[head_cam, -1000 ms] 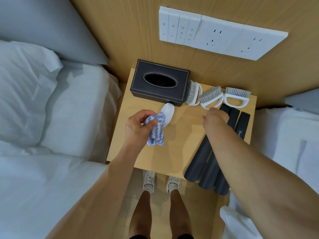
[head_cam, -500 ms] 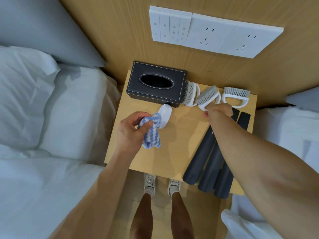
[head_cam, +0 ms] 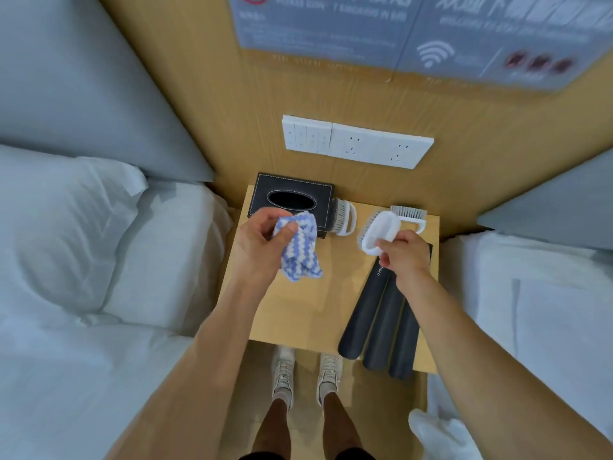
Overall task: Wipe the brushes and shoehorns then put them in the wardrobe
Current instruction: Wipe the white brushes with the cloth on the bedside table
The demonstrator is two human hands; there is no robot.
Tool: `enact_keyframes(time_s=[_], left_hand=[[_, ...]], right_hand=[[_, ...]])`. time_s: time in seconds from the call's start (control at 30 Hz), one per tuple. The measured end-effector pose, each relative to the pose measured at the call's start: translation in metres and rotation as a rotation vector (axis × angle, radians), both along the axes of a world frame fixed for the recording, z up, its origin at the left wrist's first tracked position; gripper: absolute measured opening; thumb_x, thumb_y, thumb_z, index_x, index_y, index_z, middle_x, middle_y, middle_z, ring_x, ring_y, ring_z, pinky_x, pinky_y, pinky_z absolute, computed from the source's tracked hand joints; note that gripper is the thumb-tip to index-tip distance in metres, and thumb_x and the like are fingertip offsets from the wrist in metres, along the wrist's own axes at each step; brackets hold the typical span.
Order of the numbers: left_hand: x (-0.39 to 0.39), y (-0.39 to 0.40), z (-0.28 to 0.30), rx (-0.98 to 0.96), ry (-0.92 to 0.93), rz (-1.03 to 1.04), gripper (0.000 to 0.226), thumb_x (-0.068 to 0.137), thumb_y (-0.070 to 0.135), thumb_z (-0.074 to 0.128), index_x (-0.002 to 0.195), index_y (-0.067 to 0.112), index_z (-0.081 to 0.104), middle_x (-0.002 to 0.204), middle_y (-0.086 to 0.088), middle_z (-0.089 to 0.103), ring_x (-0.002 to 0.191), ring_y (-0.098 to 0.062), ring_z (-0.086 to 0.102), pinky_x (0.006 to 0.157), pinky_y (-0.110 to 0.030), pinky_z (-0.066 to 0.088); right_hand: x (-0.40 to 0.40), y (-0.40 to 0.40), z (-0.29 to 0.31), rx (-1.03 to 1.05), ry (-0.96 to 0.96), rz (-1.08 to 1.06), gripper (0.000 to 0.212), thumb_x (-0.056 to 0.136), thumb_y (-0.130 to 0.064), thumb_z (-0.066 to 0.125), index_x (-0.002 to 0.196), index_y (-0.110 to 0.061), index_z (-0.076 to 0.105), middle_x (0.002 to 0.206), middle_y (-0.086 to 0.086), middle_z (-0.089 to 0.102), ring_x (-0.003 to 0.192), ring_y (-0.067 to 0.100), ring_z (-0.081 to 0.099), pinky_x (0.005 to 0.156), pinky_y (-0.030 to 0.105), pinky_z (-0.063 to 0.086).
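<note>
A white brush [head_cam: 378, 232] is held above a wooden nightstand [head_cam: 298, 310], its looped handle pinched in the curled fingers of the right hand [head_cam: 403, 257], bristles turned to the left and away from the camera. The left hand [head_cam: 262, 242] grips a bunched blue-and-white cloth [head_cam: 298, 249] just to the brush's left, the two not touching.

Two more white brushes remain on the nightstand: one [head_cam: 345, 217] stands against the right side of a black tissue box [head_cam: 293, 202], the other [head_cam: 409, 215] lies near the back right corner, partly behind the lifted brush. Three dark shoehorns [head_cam: 378, 323] lie side by side along the right part of the top, their wide ends overhanging the near edge; the right forearm crosses above them.

The nightstand stands against a wood-panelled wall [head_cam: 365, 101] between two beds. A white switch-and-socket panel [head_cam: 356, 146] is fixed to the wall above the tissue box, and higher up hangs a grey notice [head_cam: 414, 34] with a Wi-Fi symbol, its text blurred. White pillows [head_cam: 83, 234] and a grey headboard [head_cam: 83, 94] fill the left side; white bedding [head_cam: 530, 310] fills the right. Below the nightstand, the person's bare legs and pale sneakers [head_cam: 306, 376] stand on the floor.
</note>
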State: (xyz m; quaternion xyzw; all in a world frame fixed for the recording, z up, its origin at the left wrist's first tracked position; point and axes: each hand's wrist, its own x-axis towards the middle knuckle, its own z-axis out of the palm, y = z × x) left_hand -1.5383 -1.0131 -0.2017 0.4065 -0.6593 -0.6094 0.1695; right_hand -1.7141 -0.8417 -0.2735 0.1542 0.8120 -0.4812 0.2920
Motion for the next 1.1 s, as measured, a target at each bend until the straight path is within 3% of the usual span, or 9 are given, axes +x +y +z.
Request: enact_keyframes(time_s=[0.07, 0.17, 0.3, 0.4, 0.57, 0.7, 0.87, 1.1], left_hand=[[0.002, 0.0, 0.017, -0.009, -0.003, 0.019, 0.011, 0.09, 0.021, 0.069, 0.098, 0.023, 0.062, 0.084, 0.003, 0.072, 0.078, -0.01, 0.071, 0.053, -0.023, 0.052], [0.0, 0.003, 0.042, -0.042, 0.032, 0.028, 0.015, 0.086, 0.024, 0.073, 0.094, 0.025, 0.06, 0.083, 0.003, 0.072, 0.077, -0.01, 0.071, 0.054, -0.025, 0.051], [-0.011, 0.01, 0.082, -0.153, 0.097, -0.021, 0.017, 0.083, 0.029, 0.076, 0.093, 0.025, 0.063, 0.086, 0.01, 0.071, 0.081, -0.008, 0.069, 0.067, -0.028, 0.057], [-0.022, 0.016, 0.112, -0.259, 0.173, -0.043, 0.016, 0.082, 0.024, 0.075, 0.093, 0.025, 0.063, 0.085, 0.012, 0.069, 0.079, -0.004, 0.067, 0.067, -0.02, 0.054], [-0.024, 0.032, 0.144, -0.4, 0.258, -0.148, 0.019, 0.08, 0.019, 0.075, 0.095, 0.024, 0.065, 0.093, 0.013, 0.064, 0.086, -0.004, 0.062, 0.071, -0.009, 0.046], [-0.015, 0.035, 0.154, -0.512, 0.341, -0.298, 0.03, 0.079, 0.011, 0.077, 0.106, 0.024, 0.071, 0.113, 0.009, 0.06, 0.106, -0.003, 0.059, 0.087, -0.009, 0.043], [-0.012, 0.027, 0.171, -0.414, 0.421, -0.273, 0.027, 0.077, 0.005, 0.078, 0.099, 0.021, 0.076, 0.106, 0.006, 0.063, 0.102, -0.01, 0.062, 0.085, -0.015, 0.047], [-0.014, -0.002, 0.187, -0.275, 0.317, -0.188, 0.011, 0.086, 0.022, 0.074, 0.096, 0.02, 0.07, 0.087, 0.008, 0.071, 0.079, -0.004, 0.066, 0.072, -0.021, 0.054]], right_hand=[[0.012, 0.006, 0.028, -0.058, 0.05, 0.088, 0.021, 0.081, -0.01, 0.079, 0.081, -0.017, 0.06, 0.078, 0.004, 0.062, 0.061, 0.016, 0.056, 0.06, 0.031, 0.054], [0.033, 0.016, 0.067, -0.198, 0.09, 0.198, 0.017, 0.084, -0.008, 0.076, 0.085, -0.019, 0.064, 0.082, 0.004, 0.069, 0.074, 0.016, 0.062, 0.067, 0.031, 0.052], [0.061, 0.015, 0.115, -0.28, 0.219, 0.35, 0.016, 0.084, -0.008, 0.076, 0.094, -0.021, 0.072, 0.076, -0.006, 0.069, 0.074, 0.009, 0.063, 0.071, 0.027, 0.051], [0.08, 0.008, 0.147, -0.365, 0.319, 0.413, 0.017, 0.084, -0.008, 0.077, 0.094, -0.022, 0.075, 0.086, -0.001, 0.074, 0.083, 0.016, 0.066, 0.081, 0.029, 0.053], [0.09, -0.007, 0.192, -0.497, 0.442, 0.422, 0.027, 0.083, -0.004, 0.075, 0.085, -0.031, 0.077, 0.081, -0.007, 0.076, 0.072, 0.004, 0.064, 0.068, 0.014, 0.05], [0.087, -0.008, 0.211, -0.566, 0.465, 0.422, 0.034, 0.084, 0.001, 0.071, 0.084, -0.032, 0.079, 0.077, -0.004, 0.075, 0.069, 0.005, 0.063, 0.066, 0.014, 0.05], [0.092, -0.008, 0.224, -0.611, 0.509, 0.509, 0.022, 0.082, -0.006, 0.073, 0.091, -0.025, 0.079, 0.083, 0.009, 0.073, 0.07, 0.008, 0.058, 0.067, 0.018, 0.05], [0.092, -0.007, 0.24, -0.595, 0.535, 0.681, 0.019, 0.079, -0.018, 0.076, 0.095, -0.026, 0.079, 0.084, -0.003, 0.075, 0.074, 0.011, 0.06, 0.073, 0.032, 0.052]])
